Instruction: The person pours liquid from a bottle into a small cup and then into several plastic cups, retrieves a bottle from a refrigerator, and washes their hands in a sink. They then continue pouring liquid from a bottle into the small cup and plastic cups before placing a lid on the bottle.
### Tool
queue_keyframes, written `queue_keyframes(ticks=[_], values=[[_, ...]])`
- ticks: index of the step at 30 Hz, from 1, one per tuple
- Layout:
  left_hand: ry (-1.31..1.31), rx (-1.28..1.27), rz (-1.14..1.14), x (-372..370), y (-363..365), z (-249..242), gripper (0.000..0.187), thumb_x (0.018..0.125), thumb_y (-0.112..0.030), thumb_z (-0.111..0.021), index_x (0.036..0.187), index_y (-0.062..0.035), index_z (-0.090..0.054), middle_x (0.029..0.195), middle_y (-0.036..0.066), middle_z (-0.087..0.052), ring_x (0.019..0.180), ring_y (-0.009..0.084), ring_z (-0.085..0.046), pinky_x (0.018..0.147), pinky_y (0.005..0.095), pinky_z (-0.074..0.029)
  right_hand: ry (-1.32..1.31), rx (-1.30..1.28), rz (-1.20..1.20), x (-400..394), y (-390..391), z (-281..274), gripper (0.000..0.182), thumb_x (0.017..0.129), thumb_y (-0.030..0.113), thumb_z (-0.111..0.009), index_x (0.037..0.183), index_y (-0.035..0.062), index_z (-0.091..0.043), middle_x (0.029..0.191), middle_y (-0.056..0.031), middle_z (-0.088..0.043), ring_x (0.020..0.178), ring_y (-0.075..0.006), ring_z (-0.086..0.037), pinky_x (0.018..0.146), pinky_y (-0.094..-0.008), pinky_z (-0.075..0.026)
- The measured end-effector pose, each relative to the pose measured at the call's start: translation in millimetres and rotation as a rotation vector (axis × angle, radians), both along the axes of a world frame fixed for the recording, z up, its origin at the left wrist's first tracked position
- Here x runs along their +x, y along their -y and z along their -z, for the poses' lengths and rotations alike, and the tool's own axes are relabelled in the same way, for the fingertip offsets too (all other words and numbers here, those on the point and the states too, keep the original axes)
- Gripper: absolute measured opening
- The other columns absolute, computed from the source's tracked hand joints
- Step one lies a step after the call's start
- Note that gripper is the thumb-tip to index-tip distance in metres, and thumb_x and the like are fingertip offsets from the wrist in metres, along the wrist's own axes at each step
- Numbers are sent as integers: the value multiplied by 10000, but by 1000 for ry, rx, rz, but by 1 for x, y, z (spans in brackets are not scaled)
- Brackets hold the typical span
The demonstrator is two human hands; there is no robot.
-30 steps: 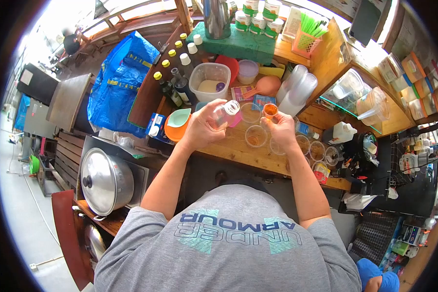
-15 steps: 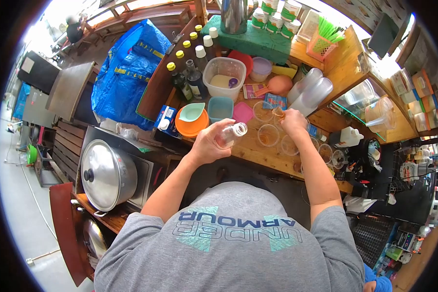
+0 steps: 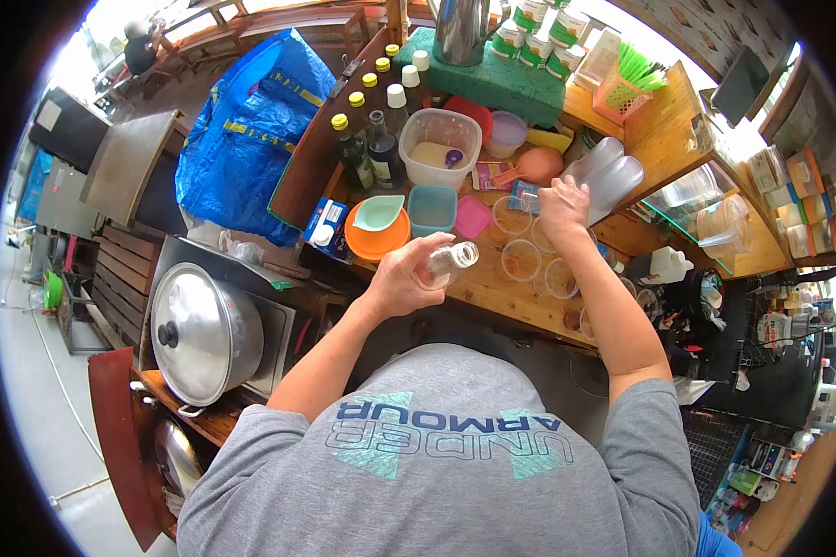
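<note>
My left hand (image 3: pixel 409 276) is wrapped around a clear glass bottle (image 3: pixel 449 264), tilted with its open mouth to the right. A little pinkish content seems to show inside it. My right hand (image 3: pixel 563 206) is closed on a small clear cup (image 3: pixel 529 198), partly covered by the fingers and held above the far side of the clear plastic cups. Several of these cups stand open on the wooden table, among them one clear plastic cup (image 3: pixel 521 261) nearer to me. A pink lid (image 3: pixel 473 216) lies left of them.
Behind stand a white tub (image 3: pixel 439 148) with a purple scoop, dark bottles (image 3: pixel 353 156) and stacked clear cups (image 3: pixel 615 181). An orange bowl (image 3: pixel 377 238) and a teal container (image 3: pixel 431 210) are at the left. A large lidded pot (image 3: pixel 204 334) stands farther left.
My right hand has moved slightly away from me with the small cup, which looked brownish before and looks clear now. The bottle stays in my left hand, and the view has shifted a little.
</note>
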State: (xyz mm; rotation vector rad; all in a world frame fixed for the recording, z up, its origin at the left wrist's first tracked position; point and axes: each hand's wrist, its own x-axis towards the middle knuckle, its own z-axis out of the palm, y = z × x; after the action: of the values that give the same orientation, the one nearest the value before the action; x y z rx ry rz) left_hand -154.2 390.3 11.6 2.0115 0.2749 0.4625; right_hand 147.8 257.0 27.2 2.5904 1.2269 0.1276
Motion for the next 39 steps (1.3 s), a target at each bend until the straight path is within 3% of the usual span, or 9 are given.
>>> queue_keyframes(ticks=[9,12,14,15,17,20,23,32,39], values=[[-55,-1,-1,12,3,-4,803,691,-89,-840,1439,-205,-571,1147,108,-728,836,226,-708,811,345,-602,190,47,-263,9,8,41,187,874,185,-678,1011,215,-801,1080,-8,-681,1169,-198,-579,964,-418,-391],[-68,31,-17,24,9,-7,822,683,-117,-843,1448,-228,-562,1078,122,-726,833,248,-714,804,358,-600,-17,237,-241,16,28,43,207,880,233,-715,1065,208,-805,1064,-23,-676,1179,-213,-571,995,-436,-394],[-102,58,-38,35,14,-19,815,682,-150,-834,1445,-239,-562,1023,143,-717,848,299,-723,794,396,-595,-204,670,-75,16,44,50,264,897,318,-769,1096,150,-810,1049,-45,-686,1100,-258,-600,961,-436,-444],[-103,59,-41,43,16,-25,815,682,-150,-834,1445,-239,-562,1023,143,-717,848,299,-723,794,396,-595,-207,671,-77,17,51,53,264,897,318,-769,1096,150,-810,1049,-45,-686,1100,-258,-600,961,-436,-444],[-45,214,-37,61,22,-43,792,693,-152,-810,1439,-247,-565,1037,156,-723,896,343,-725,814,427,-589,-566,1003,4,18,66,55,379,832,296,-872,1157,113,-803,1001,-43,-662,984,-231,-616,886,-376,-489],[-101,286,-7,86,31,-86,764,696,-163,-785,1426,-243,-575,1040,163,-723,954,386,-718,847,462,-576,-711,1111,59,1,92,27,369,815,193,-897,1155,84,-804,938,-19,-637,874,-160,-607,792,-307,-493],[-127,480,71,113,35,-111,750,694,-214,-783,1416,-227,-577,1093,154,-715,1021,389,-701,867,484,-569,-781,1176,69,-10,112,13,357,802,143,-897,1139,71,-806,889,3,-613,812,-110,-577,758,-277,-480],[-270,834,234,165,55,-139,745,668,-309,-853,1372,-271,-611,1017,91,-700,960,343,-698,778,483,-549,-810,1169,64,-23,150,-16,309,793,201,-878,1084,111,-827,770,-29,-526,718,-165,-532,693,-321,-455],[-278,942,256,174,71,-153,705,723,-257,-831,1391,-257,-607,1029,99,-701,991,337,-704,807,484,-557,-848,1169,88,-24,162,-32,306,804,197,-869,1092,102,-823,834,-57,-587,756,-189,-585,714,-351,-480]])
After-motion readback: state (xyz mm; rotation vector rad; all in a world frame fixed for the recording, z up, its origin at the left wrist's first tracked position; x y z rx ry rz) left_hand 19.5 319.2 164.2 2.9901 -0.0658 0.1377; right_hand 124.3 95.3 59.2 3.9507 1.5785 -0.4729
